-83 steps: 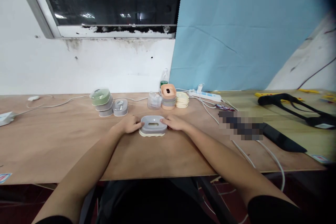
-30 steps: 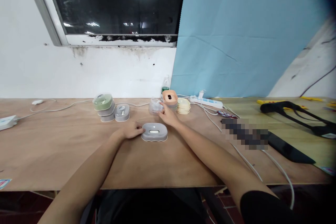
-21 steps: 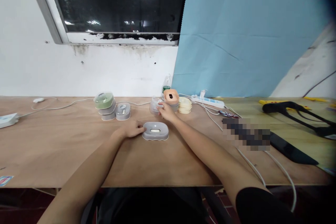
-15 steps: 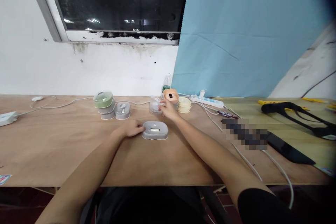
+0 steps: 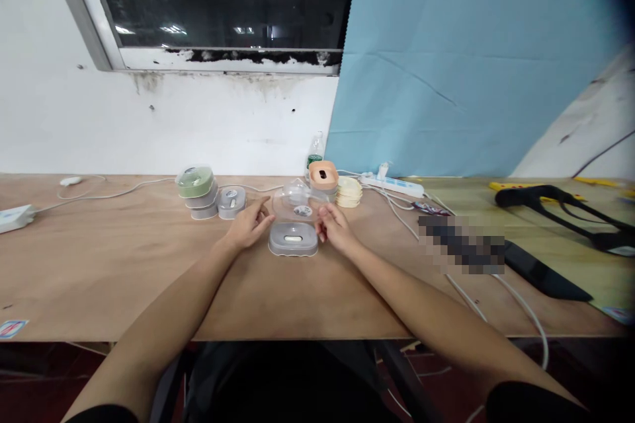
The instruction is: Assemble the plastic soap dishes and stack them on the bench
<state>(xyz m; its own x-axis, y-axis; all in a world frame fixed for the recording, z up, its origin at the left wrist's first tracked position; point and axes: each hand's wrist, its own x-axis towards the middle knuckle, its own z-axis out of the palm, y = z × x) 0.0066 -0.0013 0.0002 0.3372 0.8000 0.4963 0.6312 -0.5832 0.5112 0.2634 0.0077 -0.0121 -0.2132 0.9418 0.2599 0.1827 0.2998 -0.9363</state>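
Gripping a clear lid (image 5: 301, 210) near the grey box (image 5: 293, 240), the right hand (image 5: 335, 225) faces the left hand (image 5: 249, 223), apparently spread.

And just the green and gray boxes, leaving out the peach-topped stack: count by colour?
Green box: 1, on top at left
Gray boxes: 4 (two under the green one, one beside those, one between the left hand and right hand)
Total: 5
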